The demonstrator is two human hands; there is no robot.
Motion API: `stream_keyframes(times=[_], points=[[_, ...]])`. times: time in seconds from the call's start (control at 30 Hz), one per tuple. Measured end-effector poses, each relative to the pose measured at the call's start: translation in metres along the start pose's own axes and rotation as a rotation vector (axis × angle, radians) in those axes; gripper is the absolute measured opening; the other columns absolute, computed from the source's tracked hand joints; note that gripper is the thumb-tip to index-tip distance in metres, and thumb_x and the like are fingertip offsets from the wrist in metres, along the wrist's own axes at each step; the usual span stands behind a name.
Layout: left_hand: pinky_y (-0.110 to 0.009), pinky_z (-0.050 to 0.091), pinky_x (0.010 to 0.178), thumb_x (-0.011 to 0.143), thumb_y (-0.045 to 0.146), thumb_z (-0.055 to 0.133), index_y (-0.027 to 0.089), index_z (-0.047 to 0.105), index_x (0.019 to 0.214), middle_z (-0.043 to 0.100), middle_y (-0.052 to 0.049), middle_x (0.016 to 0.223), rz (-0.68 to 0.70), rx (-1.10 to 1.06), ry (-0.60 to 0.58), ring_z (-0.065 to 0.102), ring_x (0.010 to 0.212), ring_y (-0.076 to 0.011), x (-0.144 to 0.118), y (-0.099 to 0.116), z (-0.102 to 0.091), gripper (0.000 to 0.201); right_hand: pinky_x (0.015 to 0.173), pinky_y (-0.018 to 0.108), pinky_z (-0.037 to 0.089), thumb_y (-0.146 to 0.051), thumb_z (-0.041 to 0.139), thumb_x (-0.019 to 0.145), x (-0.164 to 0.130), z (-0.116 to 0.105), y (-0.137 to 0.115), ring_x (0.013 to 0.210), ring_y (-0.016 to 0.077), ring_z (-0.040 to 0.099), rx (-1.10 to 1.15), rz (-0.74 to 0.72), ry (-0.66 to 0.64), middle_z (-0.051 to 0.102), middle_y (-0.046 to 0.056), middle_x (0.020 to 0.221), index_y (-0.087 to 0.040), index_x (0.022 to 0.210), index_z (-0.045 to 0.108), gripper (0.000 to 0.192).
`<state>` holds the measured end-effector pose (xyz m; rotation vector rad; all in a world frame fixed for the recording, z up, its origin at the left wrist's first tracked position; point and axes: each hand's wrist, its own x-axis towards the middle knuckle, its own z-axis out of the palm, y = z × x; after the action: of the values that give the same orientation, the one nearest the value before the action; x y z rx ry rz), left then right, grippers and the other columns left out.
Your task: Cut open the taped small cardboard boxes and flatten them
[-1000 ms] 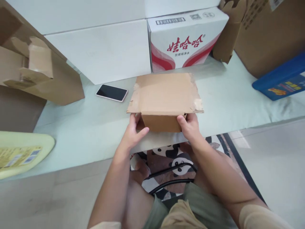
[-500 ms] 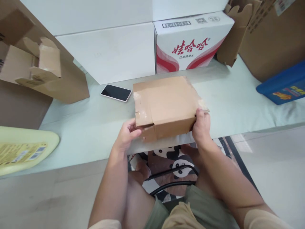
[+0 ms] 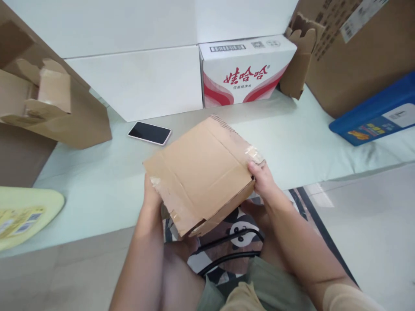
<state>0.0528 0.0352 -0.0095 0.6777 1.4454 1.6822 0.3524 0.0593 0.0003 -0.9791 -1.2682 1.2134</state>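
Cardboard box (image 3: 202, 164) jutted askew over the near edge of the pale cloth (image 3: 301, 151). Right hand (image 3: 263, 178) grasped its right corner, thumb on top; left hand (image 3: 151, 190) lay at its left side, fingers hidden, grip impossible to tell. Phone (image 3: 149, 132) lay flat on the cloth, beyond the box.

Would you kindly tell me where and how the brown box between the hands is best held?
I would probably grip the brown box by its body, under the overhanging flaps, with the left hand and right hand coming from opposite sides. The box is wide and turned at a slant, and the flaps' torn, taped ends jut past the body and look weak.
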Motion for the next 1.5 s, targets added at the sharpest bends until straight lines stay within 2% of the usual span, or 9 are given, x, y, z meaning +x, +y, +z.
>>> stream_keyframes(times=[0.2, 0.33, 0.43, 0.57, 0.7, 0.87, 1.03, 1.23, 1.5], points=[[-0.024, 0.052, 0.055, 0.070, 0.031, 0.070, 0.018, 0.068, 0.069, 0.069, -0.002, 0.063, -0.132, -0.251, 0.214, 0.064, 0.056, -0.0151, -0.005, 0.027, 0.012, 0.014, 0.072, 0.035, 0.052, -0.055, 0.060, 0.084, 0.009, -0.006, -0.011, 0.072, 0.0186, 0.060, -0.479, -0.053, 0.270, 0.061, 0.001, 0.072, -0.021, 0.091, 0.065, 0.035], [-0.028, 0.058, 0.068, 0.087, 0.028, 0.054, 0.017, 0.071, 0.088, 0.074, -0.007, 0.071, -0.227, -0.483, 0.190, 0.071, 0.072, -0.0194, -0.006, 0.040, 0.018, 0.020, 0.085, 0.038, 0.050, -0.044, 0.065, 0.079, 0.014, -0.008, -0.008, 0.102, 0.0219, 0.059, -0.583, -0.056, 0.398, 0.062, 0.006, 0.108, -0.024, 0.114, 0.057, 0.041], [-0.029, 0.059, 0.074, 0.093, 0.027, 0.047, 0.017, 0.071, 0.102, 0.076, -0.008, 0.080, -0.198, -0.531, 0.164, 0.073, 0.085, -0.0211, -0.007, 0.042, 0.021, 0.028, 0.086, 0.039, 0.052, -0.053, 0.066, 0.076, 0.014, -0.003, -0.005, 0.113, 0.0251, 0.058, -0.326, 0.078, 0.282, 0.060, 0.011, 0.126, -0.025, 0.116, 0.054, 0.051], [-0.033, 0.060, 0.077, 0.091, 0.034, 0.049, 0.019, 0.072, 0.105, 0.076, -0.008, 0.085, -0.161, -0.470, 0.120, 0.072, 0.094, -0.0252, -0.009, 0.040, 0.019, 0.031, 0.065, 0.032, 0.053, -0.058, 0.074, 0.069, 0.011, 0.003, -0.009, 0.082, 0.0211, 0.066, 0.124, 0.306, 0.056, 0.070, 0.007, 0.099, -0.023, 0.106, 0.058, 0.053], [-0.034, 0.060, 0.077, 0.088, 0.041, 0.050, 0.022, 0.073, 0.098, 0.075, -0.008, 0.087, -0.148, -0.475, 0.106, 0.071, 0.098, -0.0268, -0.008, 0.040, 0.015, 0.031, 0.036, 0.021, 0.029, -0.057, 0.082, 0.062, 0.004, 0.004, -0.016, 0.042, 0.0074, 0.041, 0.231, 0.480, -0.083, 0.061, -0.001, 0.062, -0.020, 0.083, 0.061, 0.048], [-0.031, 0.059, 0.076, 0.090, 0.035, 0.039, 0.022, 0.070, 0.090, 0.074, -0.007, 0.083, -0.127, -0.580, 0.113, 0.072, 0.089, -0.0213, -0.008, 0.048, 0.015, 0.034, 0.031, 0.020, 0.011, -0.059, 0.082, 0.061, -0.006, 0.000, -0.033, 0.032, 0.0014, 0.022, 0.192, 0.463, -0.155, 0.052, -0.006, 0.049, -0.018, 0.073, 0.058, 0.049], [-0.027, 0.055, 0.053, 0.088, 0.046, 0.036, 0.018, 0.067, 0.085, 0.073, -0.009, 0.078, -0.382, -0.576, 0.058, 0.068, 0.061, -0.0172, -0.011, 0.055, 0.006, 0.041, 0.031, 0.019, 0.022, -0.055, 0.085, 0.059, -0.017, -0.043, -0.080, 0.033, 0.0019, 0.030, 0.009, 0.178, 0.263, 0.054, -0.007, 0.057, -0.020, 0.081, 0.059, 0.049], [-0.026, 0.053, 0.047, 0.086, 0.040, 0.039, 0.018, 0.066, 0.081, 0.070, -0.006, 0.067, -0.413, -0.610, 0.066, 0.065, 0.051, -0.0162, -0.011, 0.057, -0.003, 0.036, 0.034, 0.026, 0.032, -0.048, 0.076, 0.069, -0.040, -0.124, -0.145, 0.038, 0.0073, 0.037, -0.514, -0.174, 0.858, 0.054, -0.005, 0.065, -0.024, 0.077, 0.055, 0.033], [-0.026, 0.052, 0.047, 0.081, 0.038, 0.045, 0.017, 0.067, 0.077, 0.065, -0.005, 0.061, -0.398, -0.591, 0.022, 0.062, 0.048, -0.0151, -0.013, 0.057, 0.007, 0.030, 0.063, 0.034, 0.037, -0.027, 0.056, 0.088, 0.056, -0.171, -0.163, 0.055, 0.0133, 0.045, -0.950, 0.017, 0.865, 0.044, -0.004, 0.053, -0.024, 0.064, 0.052, 0.025]])
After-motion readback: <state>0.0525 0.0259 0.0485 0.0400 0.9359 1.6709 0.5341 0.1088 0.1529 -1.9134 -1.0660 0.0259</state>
